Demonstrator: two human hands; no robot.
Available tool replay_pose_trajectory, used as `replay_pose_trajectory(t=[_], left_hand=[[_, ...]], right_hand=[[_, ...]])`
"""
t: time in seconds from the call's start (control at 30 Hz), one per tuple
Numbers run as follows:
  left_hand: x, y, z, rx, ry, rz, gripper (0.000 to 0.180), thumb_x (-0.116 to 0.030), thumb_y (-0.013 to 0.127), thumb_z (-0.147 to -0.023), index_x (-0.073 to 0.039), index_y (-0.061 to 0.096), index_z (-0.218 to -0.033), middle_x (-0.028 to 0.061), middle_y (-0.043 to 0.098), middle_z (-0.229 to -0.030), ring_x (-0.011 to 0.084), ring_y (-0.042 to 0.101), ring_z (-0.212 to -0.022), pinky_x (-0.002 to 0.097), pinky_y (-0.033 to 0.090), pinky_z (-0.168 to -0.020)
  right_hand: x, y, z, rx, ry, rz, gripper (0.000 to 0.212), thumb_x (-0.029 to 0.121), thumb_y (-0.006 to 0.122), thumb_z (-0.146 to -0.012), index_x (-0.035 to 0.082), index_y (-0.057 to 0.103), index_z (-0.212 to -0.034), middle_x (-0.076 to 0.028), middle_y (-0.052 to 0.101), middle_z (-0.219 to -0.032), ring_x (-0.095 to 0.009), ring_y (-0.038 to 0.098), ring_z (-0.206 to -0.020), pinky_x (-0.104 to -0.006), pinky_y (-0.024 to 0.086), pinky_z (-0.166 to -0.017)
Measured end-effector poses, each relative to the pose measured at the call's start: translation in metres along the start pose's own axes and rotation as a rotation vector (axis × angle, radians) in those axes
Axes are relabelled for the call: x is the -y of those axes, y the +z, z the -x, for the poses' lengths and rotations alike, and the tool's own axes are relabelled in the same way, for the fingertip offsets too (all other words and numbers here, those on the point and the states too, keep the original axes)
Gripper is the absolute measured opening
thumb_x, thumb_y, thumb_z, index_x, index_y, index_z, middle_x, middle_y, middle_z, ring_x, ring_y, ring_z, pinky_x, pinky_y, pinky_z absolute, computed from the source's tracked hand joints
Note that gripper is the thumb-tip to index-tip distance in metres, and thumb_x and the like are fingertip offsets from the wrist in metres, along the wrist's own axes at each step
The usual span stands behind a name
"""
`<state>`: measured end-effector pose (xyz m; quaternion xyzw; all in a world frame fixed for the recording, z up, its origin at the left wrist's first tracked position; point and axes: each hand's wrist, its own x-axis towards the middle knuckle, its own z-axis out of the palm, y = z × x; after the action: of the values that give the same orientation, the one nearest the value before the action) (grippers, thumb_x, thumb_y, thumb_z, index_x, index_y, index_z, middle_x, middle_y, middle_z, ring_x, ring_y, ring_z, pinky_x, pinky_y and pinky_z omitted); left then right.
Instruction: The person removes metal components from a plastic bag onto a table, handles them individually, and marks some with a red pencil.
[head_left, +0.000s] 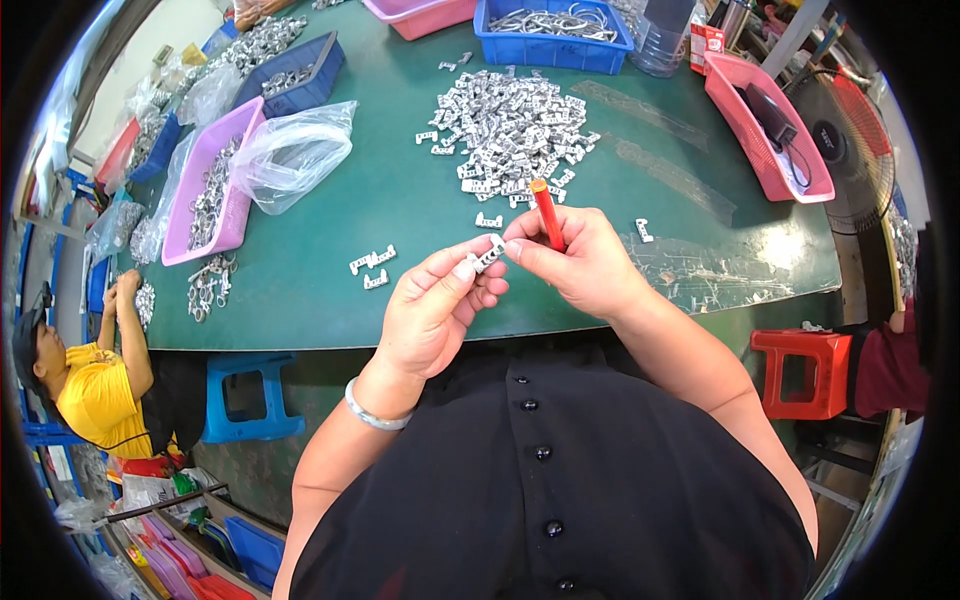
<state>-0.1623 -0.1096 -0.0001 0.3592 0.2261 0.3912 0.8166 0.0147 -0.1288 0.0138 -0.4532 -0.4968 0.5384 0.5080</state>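
Observation:
My left hand (435,308) pinches a small silver metal part (487,256) with dark holes between thumb and fingertips. Closed around a red marker pen (550,218) with an orange end pointing up and away is my right hand (585,262); its thumb and fingertip also meet the far end of that metal part. Just beyond my hands lies a single similar part (489,220), and behind it a large heap of metal parts (515,130). Several more parts (374,260) lie left of my left hand, and one loose part (643,230) lies to the right.
On the green table (330,300) stand a purple basket (180,240), blue bins (555,55) and a pink basket (745,130). A clear plastic bag (300,160) slumps by the purple basket. A fan (850,150) stands right. A person in yellow (105,400) sits left, near a blue stool (250,395).

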Motion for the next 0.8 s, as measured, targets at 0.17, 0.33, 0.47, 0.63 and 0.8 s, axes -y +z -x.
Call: replay_pose_trajectory(t=[0.17,0.33,0.47,0.63,0.8], left_hand=[[0.0008,-0.0019,-0.0009,-0.005,-0.031,0.041,0.026,-0.012,0.046,-0.089,0.001,0.052,-0.111,0.009,0.059,-0.091,0.015,0.056,-0.078,0.0255,0.046,-0.07],[0.0002,-0.0042,-0.0023,0.037,-0.078,0.116,0.027,-0.013,0.045,-0.089,0.001,0.051,-0.111,0.0078,0.059,-0.088,0.0139,0.056,-0.075,0.024,0.045,-0.067],[0.0006,-0.0036,-0.0036,0.023,-0.115,0.157,0.027,-0.012,0.044,-0.089,0.002,0.051,-0.111,0.0074,0.059,-0.085,0.0132,0.056,-0.072,0.0234,0.045,-0.064],[0.0021,-0.0054,-0.0035,-0.014,-0.152,0.209,0.029,-0.009,0.043,-0.088,0.003,0.048,-0.114,0.0078,0.059,-0.081,0.0132,0.055,-0.067,0.0233,0.045,-0.061],[-0.0001,-0.0024,-0.002,-0.058,-0.204,0.23,0.033,-0.006,0.042,-0.086,0.004,0.042,-0.118,0.0089,0.057,-0.076,0.0137,0.051,-0.061,0.0225,0.044,-0.057]], right_hand=[[0.0021,-0.0009,0.0012,0.009,0.015,-0.022,0.01,0.008,0.06,-0.078,-0.001,0.058,-0.081,0.002,0.054,-0.068,-0.003,0.047,-0.063,-0.0195,0.039,-0.058],[0.0043,0.0009,0.0029,0.008,0.028,-0.047,0.008,0.01,0.06,-0.079,0.002,0.059,-0.08,0.005,0.048,-0.059,-0.002,0.039,-0.052,-0.0177,0.03,-0.046],[0.0005,0.0002,0.0031,0.005,0.014,-0.041,0.009,0.011,0.059,-0.079,0.003,0.059,-0.08,0.006,0.046,-0.057,-0.002,0.038,-0.049,-0.0179,0.029,-0.044],[-0.0004,-0.0001,0.0027,0.016,0.024,-0.02,0.01,0.012,0.059,-0.079,0.002,0.059,-0.079,0.005,0.047,-0.058,-0.002,0.038,-0.05,-0.0179,0.029,-0.044],[-0.0005,-0.0005,0.0032,0.022,0.03,0.004,0.011,0.013,0.059,-0.08,0.002,0.058,-0.079,0.004,0.048,-0.059,-0.002,0.039,-0.05,-0.0178,0.029,-0.044]])
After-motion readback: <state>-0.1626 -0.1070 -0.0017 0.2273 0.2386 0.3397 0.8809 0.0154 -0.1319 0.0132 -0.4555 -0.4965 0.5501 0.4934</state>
